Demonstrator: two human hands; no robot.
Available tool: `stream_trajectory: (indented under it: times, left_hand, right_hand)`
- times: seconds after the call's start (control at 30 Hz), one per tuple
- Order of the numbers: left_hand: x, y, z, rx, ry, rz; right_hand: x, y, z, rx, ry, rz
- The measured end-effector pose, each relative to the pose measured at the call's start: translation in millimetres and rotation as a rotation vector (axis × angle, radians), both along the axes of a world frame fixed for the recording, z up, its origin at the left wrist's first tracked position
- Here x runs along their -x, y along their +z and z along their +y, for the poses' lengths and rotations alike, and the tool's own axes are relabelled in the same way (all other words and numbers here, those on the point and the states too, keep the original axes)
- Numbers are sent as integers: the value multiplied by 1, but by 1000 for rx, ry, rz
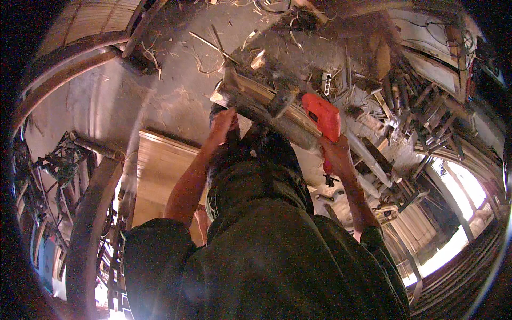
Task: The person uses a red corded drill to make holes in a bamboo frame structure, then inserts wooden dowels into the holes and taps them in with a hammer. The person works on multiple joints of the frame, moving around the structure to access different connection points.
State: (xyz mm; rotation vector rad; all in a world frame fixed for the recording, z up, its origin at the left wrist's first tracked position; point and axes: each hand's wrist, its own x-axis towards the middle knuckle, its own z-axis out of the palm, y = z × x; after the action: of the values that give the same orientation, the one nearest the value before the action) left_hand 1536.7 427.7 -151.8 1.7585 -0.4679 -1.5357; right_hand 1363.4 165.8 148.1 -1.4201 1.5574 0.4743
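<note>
floor [181, 104] of grey, dusty concrete is spread across the upper part of the view, littered with shavings and thin offcuts. the lower middle is filled by the person's dark shirt [266, 250], seen from above. along the left side a broad dark plank [95, 229] is seen on end, bent by the lens, and between it and the body a pale wooden panel [165, 173] is laid. at the right, a jumble of sticks [426, 114] is heaped. in front of the person, a long timber [250, 111] is set slantwise, from the upper left down toward the right, just beyond the knees. over its right half a red power tool [326, 118] is held, its front pointed toward the left; a dark blocky part [281, 102] is seen just ahead of it, though whether the two are joined cannot be told. the tool's handle is gripped by the right hand [337, 153], closed around it, with the handle's lower end left showing below. the left hand [222, 127] is placed near the timber's left end, blurred; how far its fingers are closed, and whether anything is held, cannot be told. beyond the timber, a pale strip with dark holes [326, 84] and a small wood chip [258, 60] are seen.
</note>
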Motion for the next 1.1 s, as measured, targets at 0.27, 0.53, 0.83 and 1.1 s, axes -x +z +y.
stream_trajectory:
  times: [0.27, 0.53, 0.83, 1.1]
  left_hand:
    - [-44, -32, 152, -291, 706, 272]
    - [26, 61, -46, 273, 284, 39]
    - [87, 208, -139, -110, -24, 1262]
    - [-11, 176, -203, -154, 580, 1447]
  right_hand:
    - [21, 89, 3, 24, -263, 124]
    - [7, 162, 57, 343, -605, -367]
    - [9, 151, 137, 163, -924, -768]
    - [22, 135, 190, 347, -1207, -849]
